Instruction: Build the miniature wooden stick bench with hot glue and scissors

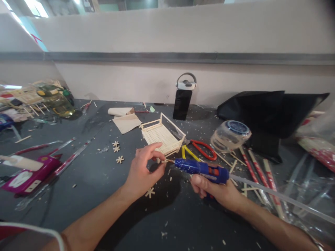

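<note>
Nearest the camera, a white-rimmed thing (52,234) is cut off at the lower left, too partial for me to identify. From my remote seat I see the left hand (143,169) reaching over the middle of the counter (91,181), thumb and index fingers closed on a small wooden piece (162,161). The right hand (211,186) has its fingers wrapped around a blue glue gun (200,170), its nozzle pointing left, right at that piece; I can't tell whether they touch. A long glue stick (282,196) trails from its back toward the right. Just beyond the left hand sits the small wooden frame (163,137) with a slatted base, beside red-and-yellow-handled pliers (205,150). Three star-shaped pieces (119,159) lie left of it. Toward the counter's far edge, a black phone (182,104) stands upright.
</note>
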`<state>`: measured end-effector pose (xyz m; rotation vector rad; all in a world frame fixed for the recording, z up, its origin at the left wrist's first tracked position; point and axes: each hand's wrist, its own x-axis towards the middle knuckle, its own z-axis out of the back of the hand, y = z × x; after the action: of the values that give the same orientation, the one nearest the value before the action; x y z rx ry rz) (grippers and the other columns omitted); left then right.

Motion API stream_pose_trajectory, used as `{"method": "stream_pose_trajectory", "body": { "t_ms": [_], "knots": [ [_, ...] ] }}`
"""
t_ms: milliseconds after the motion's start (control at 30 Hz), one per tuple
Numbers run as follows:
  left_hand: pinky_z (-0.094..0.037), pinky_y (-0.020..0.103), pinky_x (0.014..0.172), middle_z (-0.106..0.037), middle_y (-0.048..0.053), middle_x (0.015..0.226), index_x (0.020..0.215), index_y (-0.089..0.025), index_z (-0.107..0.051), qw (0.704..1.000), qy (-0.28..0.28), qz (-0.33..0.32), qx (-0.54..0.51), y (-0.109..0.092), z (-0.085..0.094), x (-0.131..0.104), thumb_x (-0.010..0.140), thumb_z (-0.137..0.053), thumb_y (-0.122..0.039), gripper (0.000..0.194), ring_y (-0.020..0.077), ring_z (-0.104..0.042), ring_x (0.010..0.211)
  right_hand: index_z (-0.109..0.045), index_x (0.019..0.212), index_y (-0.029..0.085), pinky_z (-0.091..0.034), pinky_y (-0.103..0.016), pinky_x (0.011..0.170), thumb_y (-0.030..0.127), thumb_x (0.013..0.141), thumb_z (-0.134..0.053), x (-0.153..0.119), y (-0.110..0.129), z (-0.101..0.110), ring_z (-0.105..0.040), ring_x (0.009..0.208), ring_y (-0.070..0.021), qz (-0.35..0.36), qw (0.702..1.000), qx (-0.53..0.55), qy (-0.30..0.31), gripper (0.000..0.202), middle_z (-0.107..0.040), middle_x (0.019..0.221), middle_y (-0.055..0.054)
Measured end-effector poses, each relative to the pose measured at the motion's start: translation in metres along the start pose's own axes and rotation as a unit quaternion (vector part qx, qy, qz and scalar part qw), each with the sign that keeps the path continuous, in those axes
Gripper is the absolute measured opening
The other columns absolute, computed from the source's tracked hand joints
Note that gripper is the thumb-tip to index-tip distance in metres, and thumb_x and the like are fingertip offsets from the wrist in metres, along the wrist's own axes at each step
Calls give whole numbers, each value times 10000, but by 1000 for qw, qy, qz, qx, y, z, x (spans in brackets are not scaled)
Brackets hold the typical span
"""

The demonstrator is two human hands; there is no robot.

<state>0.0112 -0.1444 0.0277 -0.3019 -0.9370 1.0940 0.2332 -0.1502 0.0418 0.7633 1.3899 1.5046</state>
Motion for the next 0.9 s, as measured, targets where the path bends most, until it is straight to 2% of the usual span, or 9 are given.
{"method": "stream_pose_trajectory", "body": {
  "t_ms": [500,900],
  "knots": [
    [-379,399,865,-732,-15,847,1185,-244,-481,1000,10,11,-9,-2,1,1,781,-614,-122,442,186,-633,830,-515,560,189,-418,-215,412,648,678,-683,0,-6,-1,-488,417,-94,-28,999,6,-18,503,-524,469,18],
    [-363,395,833,-730,-1,833,1183,-257,-532,1000,0,8,-23,-1,1,2,760,-616,-107,457,202,-629,790,-510,546,197,-465,-240,465,578,742,-685,-1,-15,3,-496,447,-104,-9,1000,-10,1,462,-516,475,26]
  ]
}}
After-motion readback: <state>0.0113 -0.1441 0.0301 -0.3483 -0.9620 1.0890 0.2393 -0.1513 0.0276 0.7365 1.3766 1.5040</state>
